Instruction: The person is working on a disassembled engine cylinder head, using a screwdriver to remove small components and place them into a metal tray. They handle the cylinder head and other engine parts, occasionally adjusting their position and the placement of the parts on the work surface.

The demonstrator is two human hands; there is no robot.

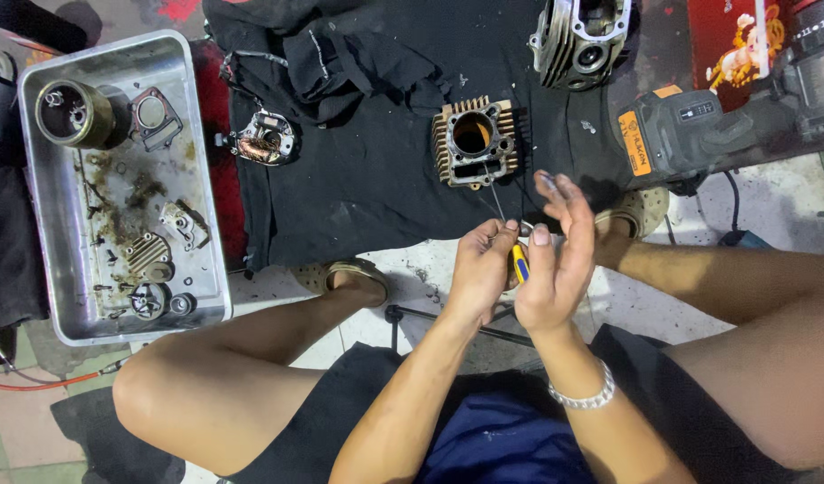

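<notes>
My left hand (pixel 480 267) and my right hand (pixel 552 260) meet in front of me, above the floor between my knees. Both close around a small screwdriver (pixel 518 263) with a blue and yellow handle; its thin shaft points up toward a finned engine cylinder (pixel 474 141). The cylinder lies on a black cloth (pixel 367 161) just beyond my hands, bore facing up. My right hand's fingers are partly spread while its thumb presses the handle. What sits between the fingertips is hidden.
A metal tray (pixel 37 215) at the left holds several greasy engine parts. A stator coil (pixel 264 139) rests on the cloth's left side. A cylinder head (pixel 581 36) lies at the top, a cordless power tool (pixel 690 125) at the right.
</notes>
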